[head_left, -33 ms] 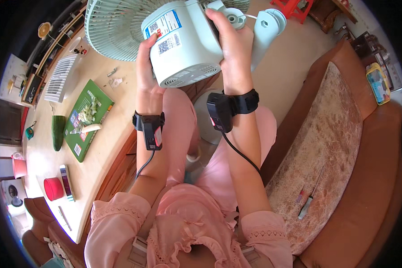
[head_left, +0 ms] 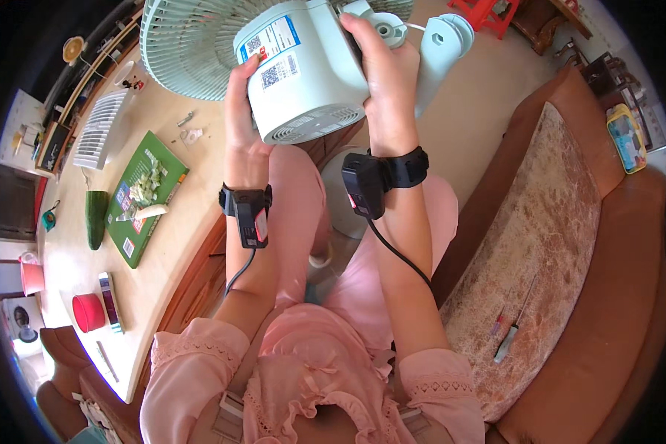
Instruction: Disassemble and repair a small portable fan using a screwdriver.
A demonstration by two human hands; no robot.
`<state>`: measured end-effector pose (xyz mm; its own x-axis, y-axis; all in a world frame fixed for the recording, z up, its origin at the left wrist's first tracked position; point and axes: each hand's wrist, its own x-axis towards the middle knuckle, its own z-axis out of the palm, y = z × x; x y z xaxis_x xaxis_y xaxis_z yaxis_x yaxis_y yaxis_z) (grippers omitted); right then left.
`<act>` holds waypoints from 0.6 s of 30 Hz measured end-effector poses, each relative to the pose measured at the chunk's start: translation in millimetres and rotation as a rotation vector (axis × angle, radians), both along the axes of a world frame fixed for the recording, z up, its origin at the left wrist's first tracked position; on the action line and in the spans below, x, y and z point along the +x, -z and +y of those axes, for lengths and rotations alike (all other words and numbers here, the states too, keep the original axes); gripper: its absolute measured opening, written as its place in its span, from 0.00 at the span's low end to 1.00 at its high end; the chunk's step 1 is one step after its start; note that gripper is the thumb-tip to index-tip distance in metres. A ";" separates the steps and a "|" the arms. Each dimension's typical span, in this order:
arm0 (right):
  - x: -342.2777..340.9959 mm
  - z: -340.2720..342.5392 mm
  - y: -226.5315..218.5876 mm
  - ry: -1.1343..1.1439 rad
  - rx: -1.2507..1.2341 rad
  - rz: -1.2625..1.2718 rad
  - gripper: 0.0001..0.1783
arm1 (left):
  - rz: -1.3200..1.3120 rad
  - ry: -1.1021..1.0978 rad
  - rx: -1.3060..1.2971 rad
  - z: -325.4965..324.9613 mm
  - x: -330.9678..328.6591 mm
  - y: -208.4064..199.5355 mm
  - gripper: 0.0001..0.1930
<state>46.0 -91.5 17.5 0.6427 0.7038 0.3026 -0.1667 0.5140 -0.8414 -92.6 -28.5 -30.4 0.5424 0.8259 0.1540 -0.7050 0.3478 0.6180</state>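
Note:
A pale green electric fan (head_left: 314,96) is held up over my knees, its motor housing turned toward me and its round grille (head_left: 189,55) pointing away to the left. My left hand (head_left: 243,111) grips the housing's left side, thumb beside a blue-edged label (head_left: 274,38). On the other side my right hand (head_left: 388,81) wraps round the housing near the pivot joint, thumb on top. The fan's neck piece (head_left: 444,48) sticks out to the right of that hand. Most fingers of both hands are hidden behind the housing.
On the table at left lie a green board (head_left: 146,237) with chopped vegetables and a knife, a cucumber (head_left: 96,220), a white slatted rack (head_left: 102,132), a red container (head_left: 89,314) and a phone (head_left: 112,302). A screwdriver (head_left: 505,345) rests on the brown sofa at right. A red stool (head_left: 488,13) stands ahead.

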 end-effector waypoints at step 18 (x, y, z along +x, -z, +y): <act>7.0 -3.5 8.4 -0.270 0.060 0.126 0.16 | -0.053 0.094 0.010 -0.6 -6.6 -9.0 0.22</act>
<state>53.1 -95.0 9.1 0.4696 0.8378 0.2784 -0.4057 0.4848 -0.7748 -99.3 -29.2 -21.4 0.6081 0.7702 0.1927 -0.7015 0.4075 0.5847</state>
